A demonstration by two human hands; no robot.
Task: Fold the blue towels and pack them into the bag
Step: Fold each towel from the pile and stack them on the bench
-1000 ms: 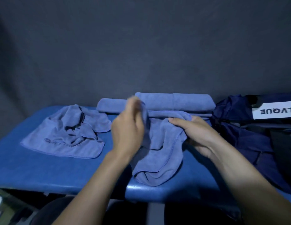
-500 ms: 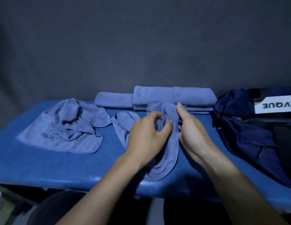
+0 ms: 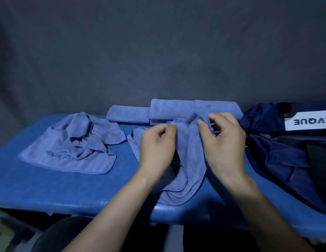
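Note:
A blue towel (image 3: 190, 160) hangs bunched between my hands at the middle of the blue table (image 3: 49, 188). My left hand (image 3: 156, 148) pinches its upper edge with thumb and fingers. My right hand (image 3: 222, 142) pinches the same edge a little to the right, near a raised corner. The towel's lower end drapes to the table's front edge. Behind it lie folded blue towels (image 3: 176, 111) in a row. A crumpled blue towel (image 3: 74, 146) lies at the left. The dark blue bag (image 3: 278, 151) with a white label lies at the right.
A dark grey cloth backdrop (image 3: 158, 51) rises right behind the table. The table's front edge runs close to my body, and my dark-clad knees (image 3: 76, 233) show beneath it.
My hands have moved apart along the towel's upper edge, spreading it slightly. The left hand shifted left, the right hand shifted right and lifted a corner.

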